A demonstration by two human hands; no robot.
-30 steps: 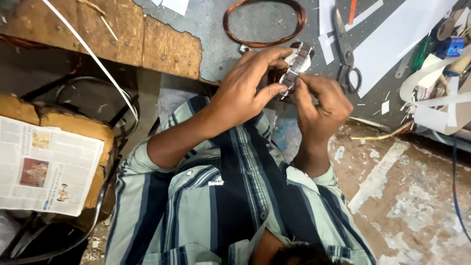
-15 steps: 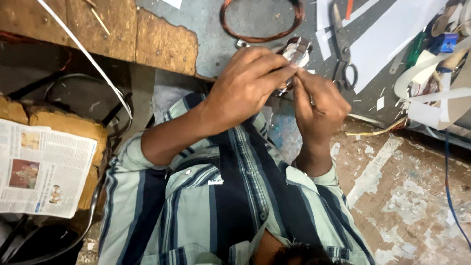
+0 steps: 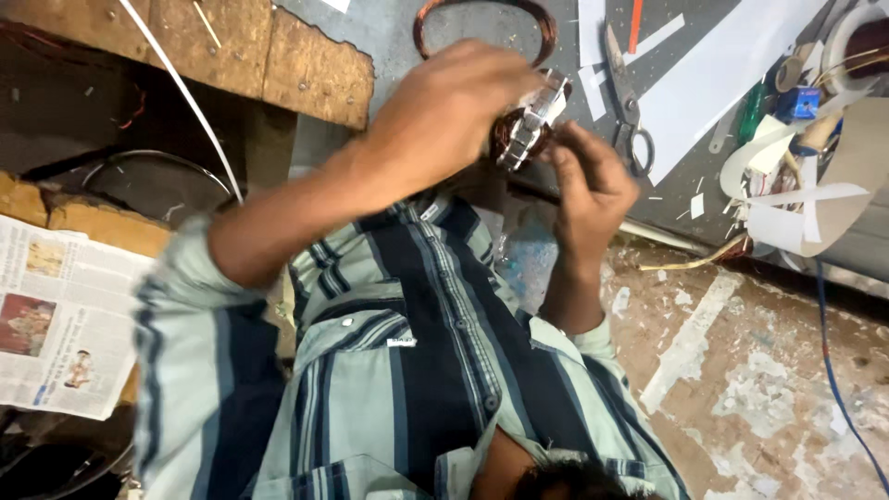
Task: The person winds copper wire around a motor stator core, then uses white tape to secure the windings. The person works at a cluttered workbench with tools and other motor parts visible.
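Overhead, both hands' grip tight on one small metal motor core (image 3: 531,125): left hand (image 3: 444,111), right hand (image 3: 588,181).

At the top of the frame we see a grey worktop (image 3: 398,37), with worn wooden boards (image 3: 231,46) at upper left. At lower right we see a stained, paint-flecked floor (image 3: 769,389). A newspaper (image 3: 56,315) lies at the left edge.

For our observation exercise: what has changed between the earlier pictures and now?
The left hand has lifted away from the body, elbow raised, uncovering more of the wound metal core it grips. The right hand stayed at the core's lower edge, fingers on it. Scissors, copper coil and newspaper lie as before.
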